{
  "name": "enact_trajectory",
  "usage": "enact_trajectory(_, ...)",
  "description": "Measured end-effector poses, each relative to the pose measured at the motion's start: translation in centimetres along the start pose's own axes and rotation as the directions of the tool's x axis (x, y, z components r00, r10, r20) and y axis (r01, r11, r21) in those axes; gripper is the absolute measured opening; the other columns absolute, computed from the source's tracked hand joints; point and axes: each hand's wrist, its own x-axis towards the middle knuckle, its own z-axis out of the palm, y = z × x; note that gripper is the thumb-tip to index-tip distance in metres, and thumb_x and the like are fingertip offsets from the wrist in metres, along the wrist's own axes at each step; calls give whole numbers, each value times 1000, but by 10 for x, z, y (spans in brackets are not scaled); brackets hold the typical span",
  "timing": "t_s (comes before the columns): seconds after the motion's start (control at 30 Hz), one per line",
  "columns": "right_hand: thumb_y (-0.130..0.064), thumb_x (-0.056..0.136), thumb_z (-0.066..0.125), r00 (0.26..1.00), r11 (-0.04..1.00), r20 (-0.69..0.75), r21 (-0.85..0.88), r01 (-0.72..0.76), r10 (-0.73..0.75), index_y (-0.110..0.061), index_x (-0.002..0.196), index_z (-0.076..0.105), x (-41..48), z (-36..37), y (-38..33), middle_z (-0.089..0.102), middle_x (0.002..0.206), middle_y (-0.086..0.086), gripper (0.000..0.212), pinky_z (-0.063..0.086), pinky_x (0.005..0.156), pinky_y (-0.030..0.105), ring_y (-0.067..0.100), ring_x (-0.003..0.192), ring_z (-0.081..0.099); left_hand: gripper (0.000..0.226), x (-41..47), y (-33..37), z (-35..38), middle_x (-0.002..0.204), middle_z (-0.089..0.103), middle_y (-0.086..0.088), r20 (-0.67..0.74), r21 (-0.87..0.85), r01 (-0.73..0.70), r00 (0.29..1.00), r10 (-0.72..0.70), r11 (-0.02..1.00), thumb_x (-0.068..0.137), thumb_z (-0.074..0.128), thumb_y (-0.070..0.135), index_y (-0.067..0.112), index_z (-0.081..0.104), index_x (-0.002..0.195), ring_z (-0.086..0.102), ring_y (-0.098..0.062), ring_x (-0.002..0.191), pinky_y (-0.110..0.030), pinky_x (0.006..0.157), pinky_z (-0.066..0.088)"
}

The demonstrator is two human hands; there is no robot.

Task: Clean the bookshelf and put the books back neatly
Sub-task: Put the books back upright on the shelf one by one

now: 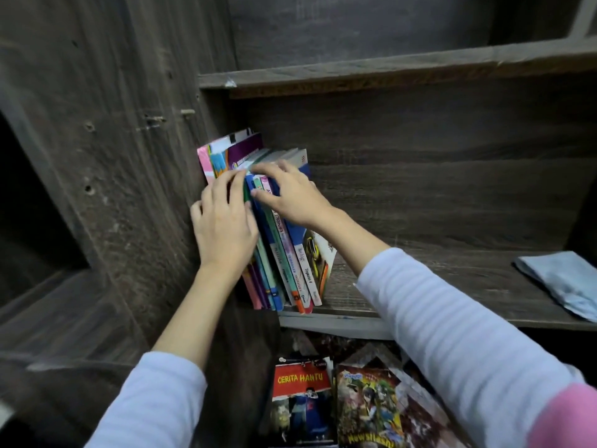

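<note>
A row of several colourful books (292, 263) stands upright at the left end of the dark wooden shelf board (436, 276), leaning against the shelf's side panel (135, 176). My left hand (223, 224) lies flat on the spines of the leftmost books, fingers spread and pressing. My right hand (290, 195) curls over the top edges of the books on the right of the row, fingertips hooked between two of them. A light blue cloth (565, 279) lies on the same board at the far right.
The shelf above (387, 72) holds nothing visible. Below the board, loose comic books (336, 402) lie in a pile, one with a red cover. A dark opening sits left of the side panel.
</note>
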Motion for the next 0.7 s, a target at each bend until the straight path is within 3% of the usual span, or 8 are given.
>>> enact_trajectory(0.17, -35, 95, 48, 997, 999, -67, 19, 45, -44, -28, 136, 45, -9, -4, 7, 40, 145, 6, 42, 33, 101, 47, 30, 132, 39, 50, 4, 3, -3, 132, 49, -10, 44, 60, 4, 999, -7, 998, 86, 55, 20, 18, 46, 136, 48, -30, 115, -45, 83, 39)
enact_trajectory(0.33, -33, 92, 50, 969, 989, -247, 145, 40, -3, -24, 128, 52, -26, -8, 20, 48, 137, 2, 37, 41, 96, 42, 28, 122, 50, 45, 16, 17, -1, 132, 41, -11, 111, 143, 81, 989, -97, 986, 91, 45, 28, 24, 46, 136, 39, -31, 118, -46, 93, 30)
enact_trajectory(0.43, -29, 93, 52, 962, 979, -266, 205, -2, 57, -25, 129, 52, -33, -15, 29, 44, 144, 4, 36, 35, 98, 32, 24, 131, 42, 42, 16, 24, 2, 131, 42, -12, 80, 112, 115, 989, -125, 987, 90, 46, 30, 19, 51, 131, 38, -32, 119, -46, 94, 28)
enact_trajectory(0.53, -30, 92, 53, 969, 974, -238, 227, -17, 72, -29, 130, 50, -35, -16, 32, 39, 148, 6, 38, 34, 102, 34, 24, 135, 37, 41, 14, 29, 3, 132, 41, -12, 61, 23, 135, 989, -137, 991, 90, 48, 31, 18, 52, 128, 36, -31, 122, -45, 94, 29)
enact_trajectory(0.6, -32, 91, 54, 968, 969, -242, 248, -10, 72, -31, 131, 47, -37, -12, 30, 46, 142, 3, 40, 39, 102, 39, 24, 128, 46, 37, 12, 33, 3, 127, 43, -13, 6, -78, 96, 995, -96, 992, 88, 51, 30, 16, 55, 123, 40, -31, 119, -42, 93, 31)
enact_trajectory(0.7, -35, 89, 54, 967, 954, -232, 298, -32, 105, -37, 135, 36, -43, -6, 28, 58, 127, 0, 50, 46, 94, 45, 23, 108, 59, 33, 4, 39, 5, 123, 45, -15, -35, -339, 13, 999, -26, 941, 88, 56, 20, 9, 55, 120, 44, -21, 113, -23, 92, 33)
